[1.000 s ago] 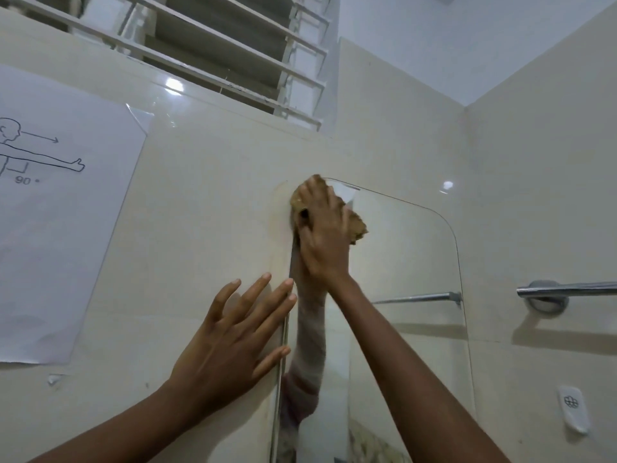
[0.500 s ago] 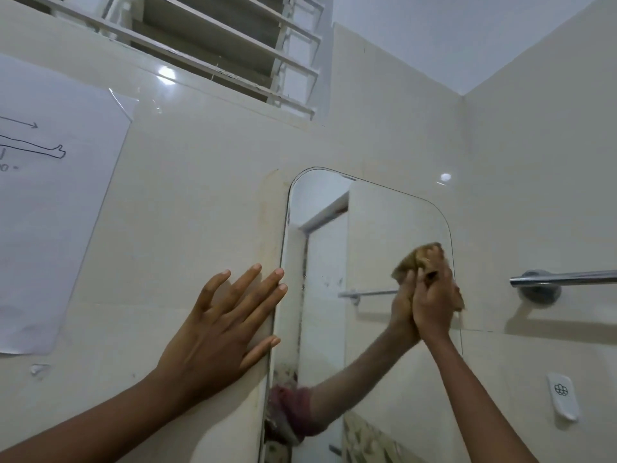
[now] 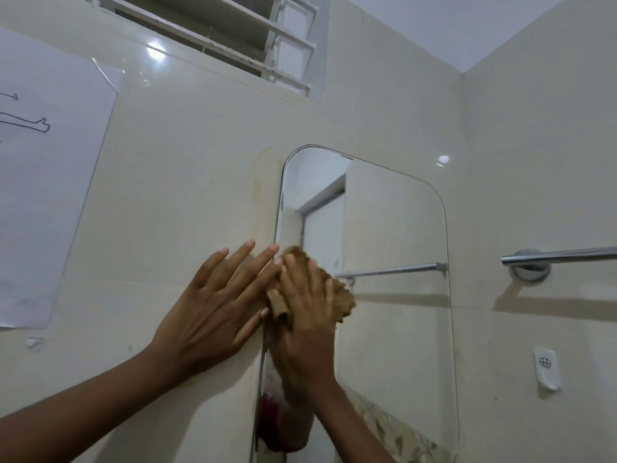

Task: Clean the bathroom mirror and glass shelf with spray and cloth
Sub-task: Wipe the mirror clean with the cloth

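Observation:
A tall mirror (image 3: 394, 235) with rounded top corners hangs on the cream tiled wall. My right hand (image 3: 309, 315) presses a crumpled tan cloth (image 3: 339, 295) flat against the mirror's left edge, about halfway up. My left hand (image 3: 217, 302) lies flat on the wall tile just left of the mirror, fingers spread, its fingertips touching my right hand. The mirror reflects my right arm, a doorway and a towel bar. No spray bottle or glass shelf is in view.
A chrome towel bar (image 3: 561, 257) juts from the right wall, with a small white wall hook (image 3: 546, 367) below it. A white paper sheet (image 3: 43, 195) with a drawing is taped to the wall at left. A louvred window (image 3: 233, 35) sits above.
My right hand with the cloth swept from the mirror's top left to its right edge, then back to the left edge lower down. My left hand stayed flat on the wall.

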